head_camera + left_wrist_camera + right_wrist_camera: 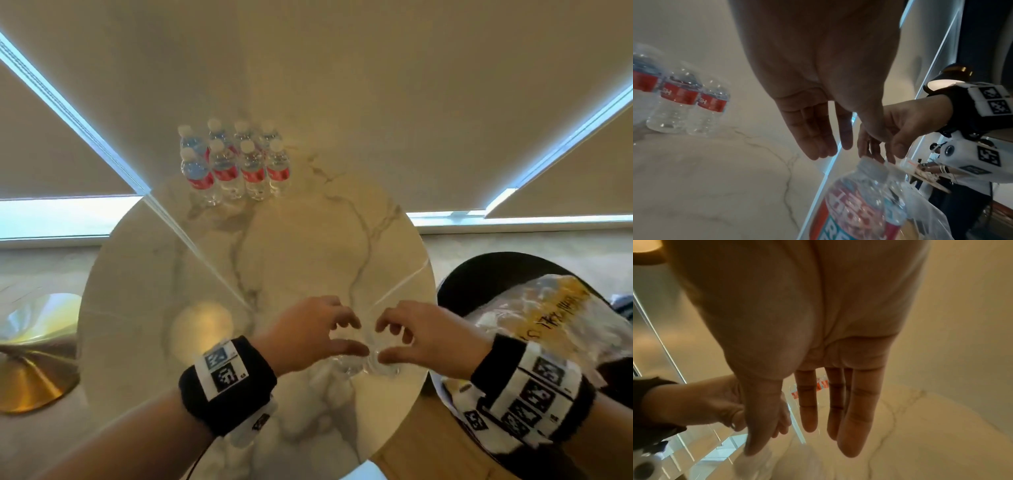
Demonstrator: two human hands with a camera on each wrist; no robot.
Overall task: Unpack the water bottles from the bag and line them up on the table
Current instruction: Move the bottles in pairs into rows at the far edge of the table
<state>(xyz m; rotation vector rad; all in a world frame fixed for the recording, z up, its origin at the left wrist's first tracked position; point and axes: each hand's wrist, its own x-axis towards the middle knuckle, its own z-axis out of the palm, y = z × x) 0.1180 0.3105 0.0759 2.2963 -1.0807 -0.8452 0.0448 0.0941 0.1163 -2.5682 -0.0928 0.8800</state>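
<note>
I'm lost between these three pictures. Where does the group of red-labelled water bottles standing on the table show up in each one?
Head view: the red-labelled bottles stand in two rows at the table's far edge, upper left of centre.
Left wrist view: three of them show at the left edge.
Right wrist view: only red label scraps peek between the fingers.
Shared landmark: the veined marble table.

Gold lamp base at left, black chair at right, beige blinds behind

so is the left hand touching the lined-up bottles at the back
Apart. The head view shows the left hand near the front edge, with a stretch of marble table between it and the lined-up bottles.
</note>
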